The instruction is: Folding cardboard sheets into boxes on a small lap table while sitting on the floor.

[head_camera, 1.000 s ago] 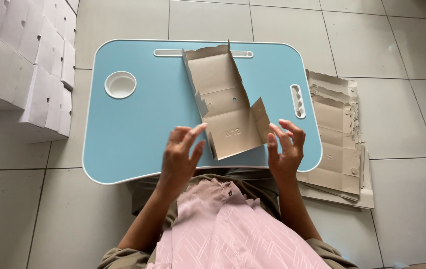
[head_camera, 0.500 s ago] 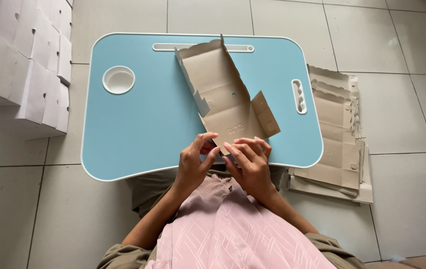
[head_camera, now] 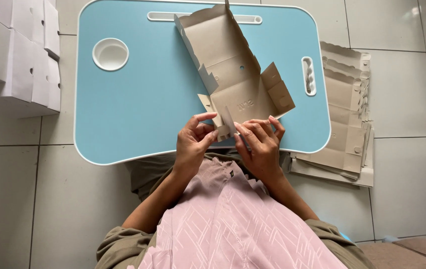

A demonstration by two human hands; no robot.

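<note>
Left hand (head_camera: 193,142) and right hand (head_camera: 260,144) close together at 6 o'clock, fingertips pinched on the near flap of the cardboard box blank (head_camera: 233,74). The blank lies half-folded on the blue worktop (head_camera: 123,109), running toward 12. Likely light, thin, easily creased: best held at flap edges and score lines. Flat blanks stack (head_camera: 347,124) at 3 o'clock; white boxes (head_camera: 18,55) at 10.

A brown cardboard box blank (head_camera: 233,74) lies half-folded on a light blue lap table (head_camera: 133,109). The left hand (head_camera: 193,144) and right hand (head_camera: 260,144) pinch its near flap together at the table's near edge. A white cup well (head_camera: 110,54) sits at the table's far left. Flat blanks (head_camera: 345,119) are stacked on the tiled floor to the right, white boxes (head_camera: 18,50) to the left.
</note>
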